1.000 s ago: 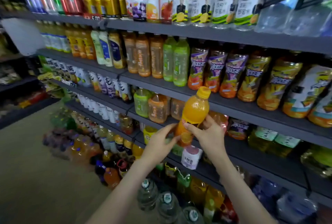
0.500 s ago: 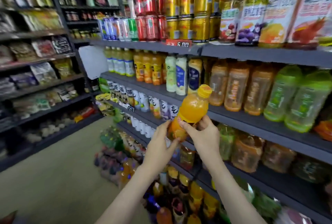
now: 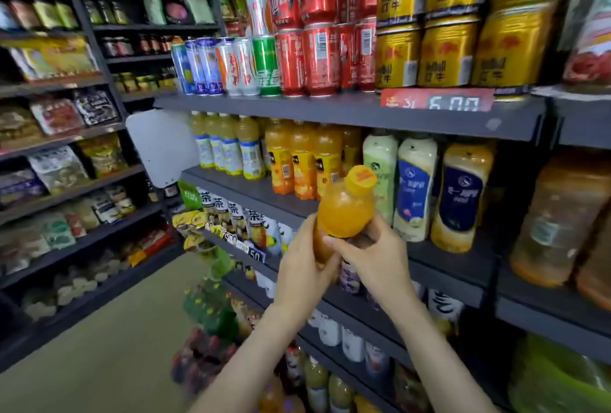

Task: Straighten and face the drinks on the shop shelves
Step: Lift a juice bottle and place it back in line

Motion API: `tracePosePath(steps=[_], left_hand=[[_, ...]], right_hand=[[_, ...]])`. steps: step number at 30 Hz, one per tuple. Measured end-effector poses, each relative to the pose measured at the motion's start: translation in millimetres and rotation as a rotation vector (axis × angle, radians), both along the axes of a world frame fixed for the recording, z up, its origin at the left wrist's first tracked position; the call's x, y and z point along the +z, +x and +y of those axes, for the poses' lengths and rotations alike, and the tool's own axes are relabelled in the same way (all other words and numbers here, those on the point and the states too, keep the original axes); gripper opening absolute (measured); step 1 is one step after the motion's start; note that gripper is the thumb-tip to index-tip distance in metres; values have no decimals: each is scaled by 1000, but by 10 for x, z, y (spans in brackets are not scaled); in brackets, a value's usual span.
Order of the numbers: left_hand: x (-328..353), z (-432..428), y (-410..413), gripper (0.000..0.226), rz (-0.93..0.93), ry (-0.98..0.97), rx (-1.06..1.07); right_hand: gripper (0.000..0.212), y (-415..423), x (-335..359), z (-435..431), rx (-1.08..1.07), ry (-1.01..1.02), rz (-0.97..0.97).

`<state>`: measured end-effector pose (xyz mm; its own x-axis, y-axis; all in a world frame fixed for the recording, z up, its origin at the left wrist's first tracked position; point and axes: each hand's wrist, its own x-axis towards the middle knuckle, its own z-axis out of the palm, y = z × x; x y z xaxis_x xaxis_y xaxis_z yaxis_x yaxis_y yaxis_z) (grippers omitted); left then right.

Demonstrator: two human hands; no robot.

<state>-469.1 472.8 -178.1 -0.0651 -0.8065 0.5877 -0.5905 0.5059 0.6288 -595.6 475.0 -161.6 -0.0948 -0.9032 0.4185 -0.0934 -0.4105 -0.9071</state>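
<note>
head | left hand wrapping the bottle's base, right hand gripping its waist | bottle hanging tilted in the air before the shelf | probably feeling full, weighty, smooth, slightly squashy; gripping the waist looks safest

The dark upper shelf holds standing red cans and gold cans with a red price tag on its edge, and the shelf below holds rows of yellow bottles and orange bottles.
</note>
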Motion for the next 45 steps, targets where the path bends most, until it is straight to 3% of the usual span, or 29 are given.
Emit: tracePosePath(steps=[6,12,16,22,25,28,32,38,42,45], left_hand=[[-102,-931,229,61,-60,56,-108],[-112,-1501,246,62,-50,-29,-332],[-121,-1807,224,55,-66,48,-440],[-174,-2071,216,53,-67,134,-532],[-192,-2113,299,68,-184,133,-659],[-257,-2119,470,80,-261,103,-719],[-298,-2134,758,63,-188,70,-726],[-282,-2251,1198,51,-18,49,-707],[-236,-2265,1425,56,137,16,-752],[-175,-2361,1603,67,237,71,-656]], right_hand=[[57,260,-133,-668,-225,18,43],[65,459,-115,-1045,-503,-43,9],[62,596,-180,-1240,-623,-44,-7],[42,822,-335,-1431,-907,38,169],[43,878,-339,-1460,-989,58,194],[47,923,-342,-1475,-1015,89,212],[64,951,-299,-1563,-1061,174,285],[56,1204,-299,-1486,-1192,120,304],[41,1710,-307,-1468,-1010,7,295],[46,2010,-254,-1693,-858,-17,316]])
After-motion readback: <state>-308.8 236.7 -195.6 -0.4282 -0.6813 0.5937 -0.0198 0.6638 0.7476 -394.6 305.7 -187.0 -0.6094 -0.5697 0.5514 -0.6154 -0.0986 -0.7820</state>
